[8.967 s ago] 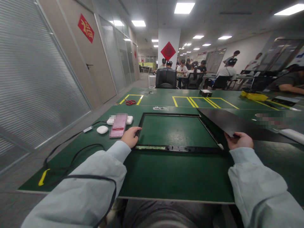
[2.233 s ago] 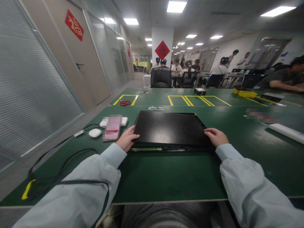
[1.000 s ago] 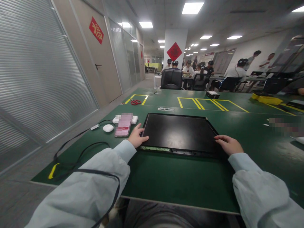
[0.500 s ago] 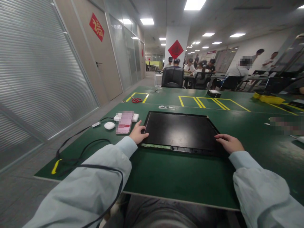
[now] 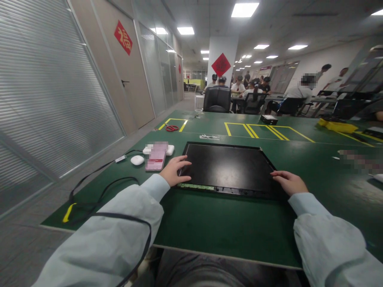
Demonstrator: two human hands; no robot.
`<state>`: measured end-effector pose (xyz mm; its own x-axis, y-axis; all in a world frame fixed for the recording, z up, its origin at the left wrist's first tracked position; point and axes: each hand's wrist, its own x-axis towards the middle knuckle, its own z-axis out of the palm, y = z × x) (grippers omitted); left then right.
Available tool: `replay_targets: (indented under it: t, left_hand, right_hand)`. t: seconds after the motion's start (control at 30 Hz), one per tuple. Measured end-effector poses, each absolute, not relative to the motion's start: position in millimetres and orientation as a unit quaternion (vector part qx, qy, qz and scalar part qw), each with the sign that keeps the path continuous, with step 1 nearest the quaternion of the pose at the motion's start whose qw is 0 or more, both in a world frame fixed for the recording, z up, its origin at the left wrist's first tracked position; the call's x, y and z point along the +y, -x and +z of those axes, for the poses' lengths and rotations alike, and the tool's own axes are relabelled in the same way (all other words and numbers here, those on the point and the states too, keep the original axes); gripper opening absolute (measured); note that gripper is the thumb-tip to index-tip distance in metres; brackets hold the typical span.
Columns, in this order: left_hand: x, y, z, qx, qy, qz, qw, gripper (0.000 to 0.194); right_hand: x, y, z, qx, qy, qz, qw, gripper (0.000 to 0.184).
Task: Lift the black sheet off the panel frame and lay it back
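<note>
A black LCD screen panel (image 5: 227,165) lies flat on the green table, a strip of green circuit board (image 5: 196,186) showing along its near left edge. My left hand (image 5: 176,170) is at the panel's left side, thumb and fingers spread apart over the edge. On the opposite side, my right hand (image 5: 289,182) is closed, thumb and fingertips pinching the panel's right edge. The undersides of the panel and of my right fingers are hidden.
Left of the panel are a pink phone (image 5: 156,156), a white rounded case (image 5: 137,160) and a black cable (image 5: 104,191). Red-handled scissors (image 5: 172,128) and small white pieces (image 5: 209,136) lie beyond. A small black box (image 5: 268,119) stands farther back; people sit in the background.
My left hand has opened wider, its fingers reaching slightly farther over the panel's left edge. My right hand and the panel stay in place.
</note>
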<state>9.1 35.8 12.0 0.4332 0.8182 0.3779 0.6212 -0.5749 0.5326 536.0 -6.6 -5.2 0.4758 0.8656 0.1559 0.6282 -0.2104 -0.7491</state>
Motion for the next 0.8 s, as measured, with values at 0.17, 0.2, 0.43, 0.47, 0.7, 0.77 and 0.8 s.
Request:
replay_targets:
  t: [0.17, 0.2, 0.43, 0.47, 0.7, 0.77, 0.8]
  left_hand:
    - [33.9, -11.9, 7.6, 0.394, -0.863, 0.26, 0.179, 0.051]
    - [34.4, -11.6, 6.8, 0.396, -0.862, 0.259, 0.181, 0.05]
    - [41.3, -14.3, 4.4, 0.398, -0.86, 0.265, 0.179, 0.056]
    - [42.5, -15.1, 5.1, 0.401, -0.86, 0.263, 0.175, 0.056]
    - [43.1, -4.7, 21.8, 0.355, -0.894, 0.227, 0.153, 0.05]
    - [41.0, 0.4, 27.9, 0.338, -0.904, 0.216, 0.148, 0.047]
    - [39.9, 2.0, 30.5, 0.336, -0.906, 0.214, 0.143, 0.046]
  right_hand:
    - [-7.7, -533.1, -2.6, -0.488, 0.753, 0.168, 0.409, 0.023]
    - [-7.7, -533.3, -2.9, -0.489, 0.749, 0.172, 0.414, 0.024]
    - [-5.8, -540.9, -11.2, -0.492, 0.745, 0.16, 0.422, 0.034]
    - [-4.9, -542.7, -13.1, -0.493, 0.745, 0.155, 0.42, 0.033]
    - [0.1, -549.1, -20.1, -0.496, 0.744, 0.154, 0.421, 0.025]
    - [-0.2, -548.1, -19.7, -0.493, 0.745, 0.155, 0.421, 0.023]
    - [-0.5, -547.5, -19.5, -0.491, 0.747, 0.154, 0.421, 0.023]
